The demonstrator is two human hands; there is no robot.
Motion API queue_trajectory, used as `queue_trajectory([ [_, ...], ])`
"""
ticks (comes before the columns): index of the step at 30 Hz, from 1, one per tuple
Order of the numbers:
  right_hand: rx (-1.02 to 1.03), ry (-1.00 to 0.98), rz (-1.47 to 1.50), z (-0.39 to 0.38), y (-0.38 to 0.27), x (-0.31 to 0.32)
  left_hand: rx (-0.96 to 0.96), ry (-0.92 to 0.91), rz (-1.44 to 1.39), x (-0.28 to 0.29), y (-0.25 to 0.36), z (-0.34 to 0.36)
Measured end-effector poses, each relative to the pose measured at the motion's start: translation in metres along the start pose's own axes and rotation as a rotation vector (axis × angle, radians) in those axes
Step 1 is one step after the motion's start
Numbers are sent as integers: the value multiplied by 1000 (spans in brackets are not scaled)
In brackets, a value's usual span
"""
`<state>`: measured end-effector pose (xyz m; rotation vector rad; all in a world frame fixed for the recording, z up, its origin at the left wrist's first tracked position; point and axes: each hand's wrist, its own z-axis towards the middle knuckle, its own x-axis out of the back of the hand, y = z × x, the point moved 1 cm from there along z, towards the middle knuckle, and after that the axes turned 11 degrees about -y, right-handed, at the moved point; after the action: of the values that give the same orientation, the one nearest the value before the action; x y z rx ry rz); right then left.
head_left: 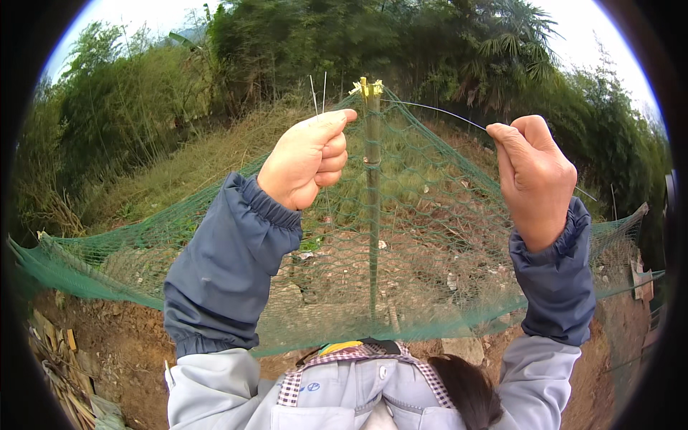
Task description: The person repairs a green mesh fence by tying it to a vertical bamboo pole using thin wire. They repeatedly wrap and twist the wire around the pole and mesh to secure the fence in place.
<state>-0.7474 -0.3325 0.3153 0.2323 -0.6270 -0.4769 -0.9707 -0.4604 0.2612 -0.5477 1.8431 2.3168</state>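
My left hand (307, 159) is closed in a fist just left of an upright pole (373, 186). Two thin wires (313, 93) stick up out of it, and a thin length hangs below the fist. On the right, my right hand (534, 172) pinches a thin wire (446, 112) that curves over from the top of the pole. A short end of it shows past the wrist. Green netting (437, 186) hangs from the pole top, where yellowish split pieces (366, 87) stand up. How the wire meets the pole is too fine to make out.
The net slopes down to both sides, reaching a post (640, 211) at the far right. Sticks and boards (61, 365) lie on bare soil at lower left. Behind the net rises a grassy slope (193, 158) with bamboo and trees (301, 50).
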Motion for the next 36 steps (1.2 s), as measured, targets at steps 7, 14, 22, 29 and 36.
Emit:
queue_trajectory([
  [7, 45, -128, 1, 19, -13, -36, -25, 71, 126, -1, -5, 13],
  [14, -85, -289, 255, 49, -8, -89, -22, 128, 242, 15, -9, 13],
  [22, 31, -164, -146, 60, 45, -14, -75, 146, 226, 13, -18, 14],
  [29, -51, -243, -135, 60, 106, -31, -26, 97, 167, 11, -11, 11],
  [36, 86, -286, 188, 83, 110, -133, -13, 125, 193, 11, -10, 9],
])
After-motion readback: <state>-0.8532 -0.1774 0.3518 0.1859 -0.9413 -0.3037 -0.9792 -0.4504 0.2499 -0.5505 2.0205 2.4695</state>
